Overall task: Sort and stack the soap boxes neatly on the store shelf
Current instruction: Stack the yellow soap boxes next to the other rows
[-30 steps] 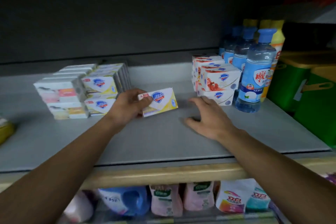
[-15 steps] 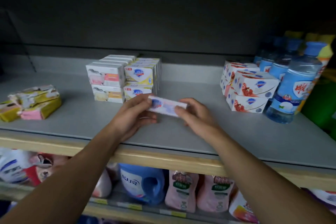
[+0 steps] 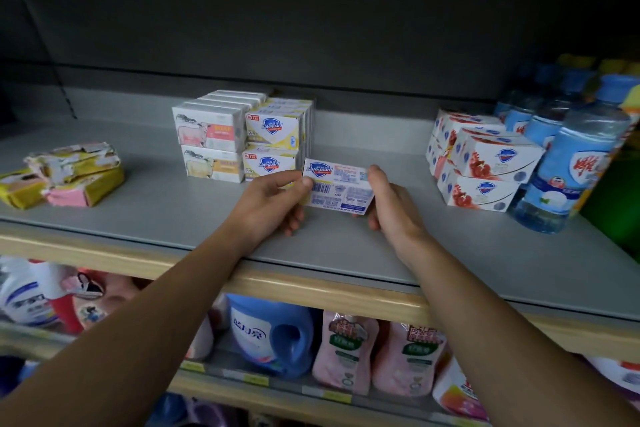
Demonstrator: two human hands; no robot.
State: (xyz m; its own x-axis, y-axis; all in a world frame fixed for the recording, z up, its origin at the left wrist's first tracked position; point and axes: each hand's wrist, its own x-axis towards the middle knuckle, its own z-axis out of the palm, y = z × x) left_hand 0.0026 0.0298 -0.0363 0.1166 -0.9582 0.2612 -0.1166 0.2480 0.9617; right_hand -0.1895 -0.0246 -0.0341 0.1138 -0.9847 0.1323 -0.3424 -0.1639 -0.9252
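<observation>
Both hands meet on one soap box (image 3: 338,186) held over the grey shelf (image 3: 346,253), its barcode side turned up toward the person. The left hand (image 3: 273,204) pinches the box's left end between thumb and fingers; the right hand (image 3: 388,204) clasps the right end, thumb on top. The box sits just in front and to the right of the yellow Safeguard stack (image 3: 275,140) — close to it, though whether they touch I can't tell. Left of that stack and against it stand the white boxes with an animal picture (image 3: 209,142). Well left of the stack lie crumpled yellow and pink packs (image 3: 69,177). Well to its right — red-and-white soap boxes (image 3: 485,166), with blue-capped bottles (image 3: 568,163) just beyond them.
</observation>
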